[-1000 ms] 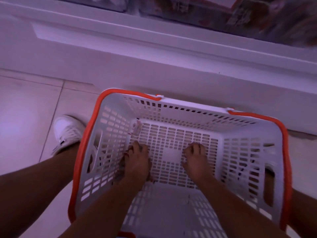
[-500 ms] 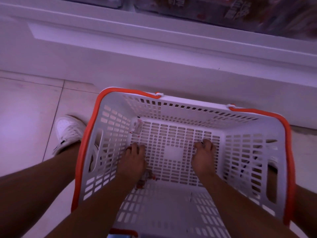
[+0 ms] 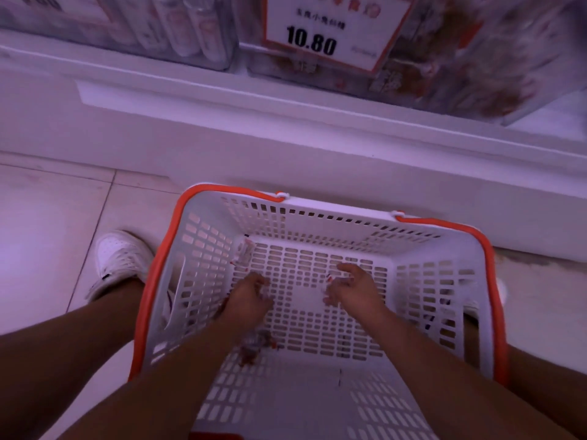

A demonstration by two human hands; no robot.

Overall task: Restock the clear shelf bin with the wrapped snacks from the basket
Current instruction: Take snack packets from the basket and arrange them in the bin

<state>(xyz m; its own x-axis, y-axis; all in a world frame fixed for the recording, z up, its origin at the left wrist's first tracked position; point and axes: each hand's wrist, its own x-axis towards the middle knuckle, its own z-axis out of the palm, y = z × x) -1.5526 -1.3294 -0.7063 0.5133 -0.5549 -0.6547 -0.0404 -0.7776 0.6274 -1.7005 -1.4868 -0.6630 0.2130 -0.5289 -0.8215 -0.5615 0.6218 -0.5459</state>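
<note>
A few wrapped snacks remain on the basket floor. Both hands have lifted off it since a moment ago, so the last pieces are probably being gathered. The left hand curls around something (unclear what); the right hand pinches a small wrapper, the clear shelf bin above.

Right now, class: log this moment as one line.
left hand: gathering snacks | right hand: pinching a snack | basket: nearly empty | loose snack: far-left corner
</note>
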